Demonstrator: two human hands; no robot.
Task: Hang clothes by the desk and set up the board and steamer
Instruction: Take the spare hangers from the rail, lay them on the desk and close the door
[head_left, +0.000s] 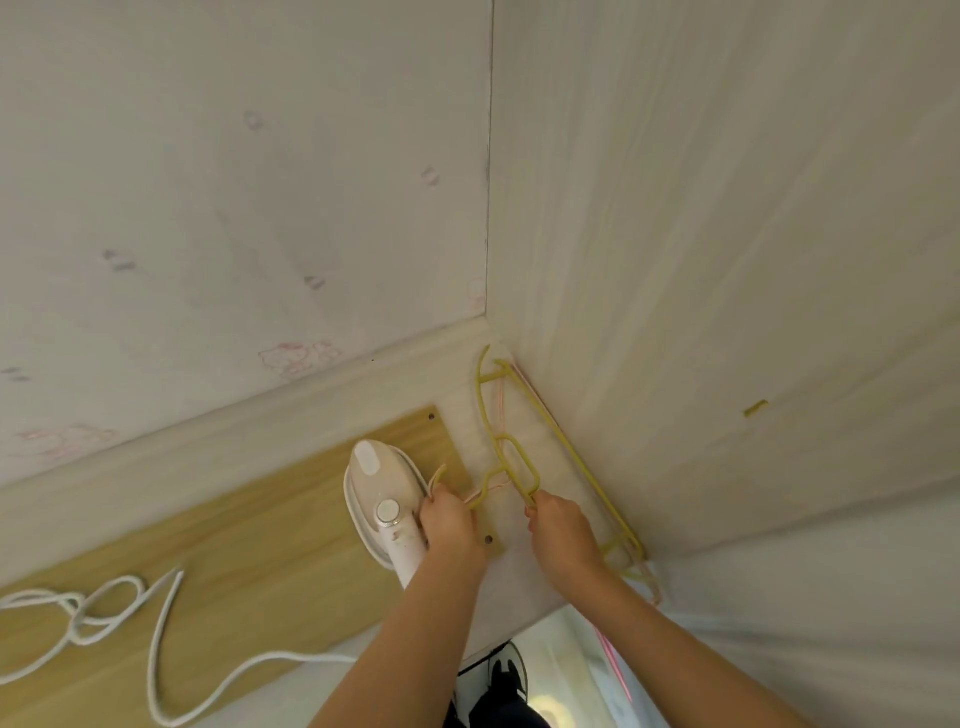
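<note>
Left hand (448, 519): fingers curled round the hook end of a yellow hanger (506, 457), just beside the steamer.
Right hand (558, 525): fingers pinch the lower end of the yellow hanger's central loop.
Yellow hanger: lies on the white part of the tabletop (545, 571) in the corner, its long bar running along the right wall (727, 260).
Pink hanger (649, 579): thin and pale, lies under the yellow one; parts of it show by the wall and between the hands.
Steamer (382, 496): white and beige handheld unit, rests on the wooden board (260, 545), touching the left hand's side.
Cord (156, 649): white, loops loosely over the left part of the board.
Board: light wood, lies flat on the tabletop along the back wall (234, 182).
</note>
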